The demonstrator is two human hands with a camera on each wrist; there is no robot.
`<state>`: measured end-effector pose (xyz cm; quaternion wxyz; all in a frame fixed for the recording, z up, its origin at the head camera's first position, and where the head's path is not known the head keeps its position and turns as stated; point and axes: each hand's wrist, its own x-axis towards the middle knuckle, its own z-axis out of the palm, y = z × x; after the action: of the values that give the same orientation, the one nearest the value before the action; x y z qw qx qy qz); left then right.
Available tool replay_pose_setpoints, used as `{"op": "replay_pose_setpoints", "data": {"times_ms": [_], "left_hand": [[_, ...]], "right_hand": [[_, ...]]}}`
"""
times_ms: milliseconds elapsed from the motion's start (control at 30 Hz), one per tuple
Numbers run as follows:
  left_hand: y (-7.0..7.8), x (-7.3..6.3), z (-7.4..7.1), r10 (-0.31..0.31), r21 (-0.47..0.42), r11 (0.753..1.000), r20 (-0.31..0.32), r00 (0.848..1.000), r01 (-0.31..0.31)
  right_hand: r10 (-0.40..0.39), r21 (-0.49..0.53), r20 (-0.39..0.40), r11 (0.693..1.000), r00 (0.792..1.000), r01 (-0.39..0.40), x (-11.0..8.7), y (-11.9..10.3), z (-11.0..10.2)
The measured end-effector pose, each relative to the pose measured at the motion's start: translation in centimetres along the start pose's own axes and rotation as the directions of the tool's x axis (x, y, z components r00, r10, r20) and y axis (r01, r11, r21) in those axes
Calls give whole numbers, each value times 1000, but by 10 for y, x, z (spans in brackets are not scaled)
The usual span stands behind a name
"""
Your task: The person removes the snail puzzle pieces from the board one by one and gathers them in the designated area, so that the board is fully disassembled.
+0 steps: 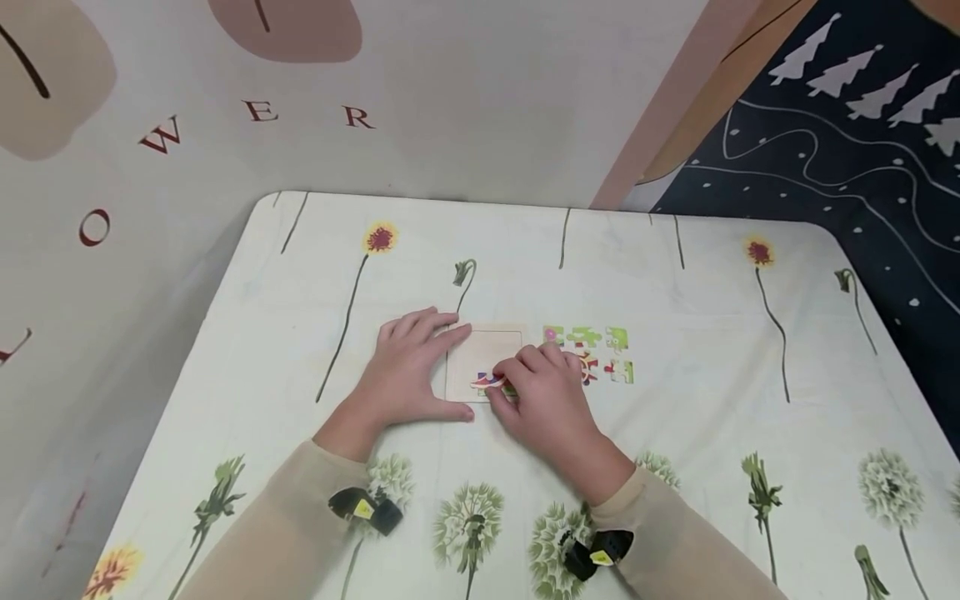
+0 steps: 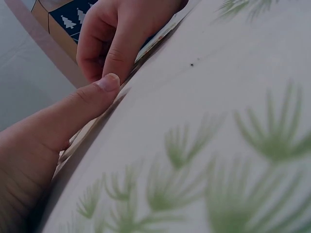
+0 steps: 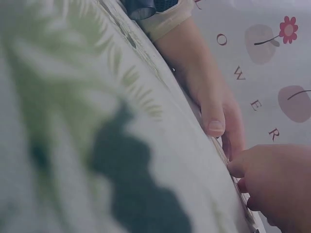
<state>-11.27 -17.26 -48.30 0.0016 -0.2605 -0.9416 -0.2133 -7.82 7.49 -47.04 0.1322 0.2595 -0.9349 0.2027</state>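
Note:
A pale, shallow puzzle board [image 1: 483, 348] lies on the table in the head view. My left hand [image 1: 405, 367] rests at its left side, fingers outstretched along the top corner and thumb at the bottom edge. Over the lower part of the board, my right hand [image 1: 551, 404] pinches a small colourful jigsaw piece [image 1: 486, 381] between thumb and index finger. A green patch shows on the board beside it, partly covered by the fingers. In the left wrist view the left thumb [image 2: 87, 104] lies close to the right fingers; the piece itself is hidden there.
Several loose jigsaw pieces [image 1: 585, 337], green, red and white, lie in rows right of the board, some partly behind the right hand. The table wears a white flower-printed cloth [image 1: 697, 333]. A wall with printed letters [image 1: 465, 108] stands behind the far edge.

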Motion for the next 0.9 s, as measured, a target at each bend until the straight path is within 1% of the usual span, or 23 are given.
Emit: {"op": "replay_pose_setpoints", "data": {"times_ms": [133,300,400,467,533,667,767,900], "left_hand": [[0,-1,0,1,2,1000,-2,1000,-1],[0,0,1,9,3,1000,-13,1000,-9],[-1,0,2,14,5,1000,-20,1000,-13],[0,0,2,14,5,1000,-22,1000,-14],[0,0,1,16,5,1000,-23,1000,-16],[0,0,1,20,1,1000,-26,999,-20],[0,-1,1,20,0,1000,-27,999,-20],[-1,0,1,20,1,1000,-28,999,-20]], "right_hand": [[35,-3,69,999,997,-35,-1,-3,-1],[109,10,162,994,981,-112,-1,-6,-1],[135,27,181,990,974,-142,-1,-7,0],[127,35,172,990,977,-135,-1,-8,0],[106,43,146,993,984,-113,-2,-8,-1],[20,63,47,998,999,-22,-4,-7,-1],[-39,81,-28,996,999,41,-5,-5,0],[-68,101,-74,992,995,76,-5,-4,0]]}}
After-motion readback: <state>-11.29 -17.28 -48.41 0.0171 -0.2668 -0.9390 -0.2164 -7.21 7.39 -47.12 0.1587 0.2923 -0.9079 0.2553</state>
